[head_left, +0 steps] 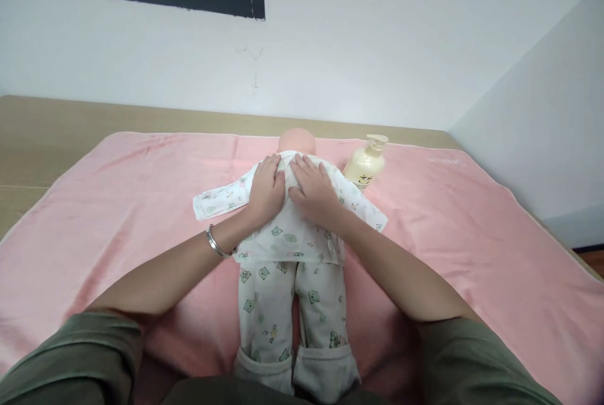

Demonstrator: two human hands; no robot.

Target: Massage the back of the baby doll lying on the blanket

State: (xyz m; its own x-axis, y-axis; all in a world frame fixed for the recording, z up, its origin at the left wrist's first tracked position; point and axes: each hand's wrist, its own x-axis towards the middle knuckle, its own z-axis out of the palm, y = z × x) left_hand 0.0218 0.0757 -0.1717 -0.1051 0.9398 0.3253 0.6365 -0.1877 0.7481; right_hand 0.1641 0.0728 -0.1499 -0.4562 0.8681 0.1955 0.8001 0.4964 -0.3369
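Note:
A baby doll (297,141) lies stretched out away from me on a pink blanket (117,204), dressed in a white printed top and trousers (287,292). My left hand (267,190) lies flat on the left side of the doll's torso, fingers stretched out, with a silver bracelet on the wrist. My right hand (314,190) rests flat beside it on the right side of the torso, fingers spread. Both hands press on the cloth and hold nothing. The doll's sleeves spread out to both sides, and only the top of its head shows beyond my hands.
A cream pump bottle (365,163) lies tilted on the blanket just right of the doll's head. The blanket covers a wooden surface (56,134) set against white walls. A dark frame hangs on the wall at the upper left.

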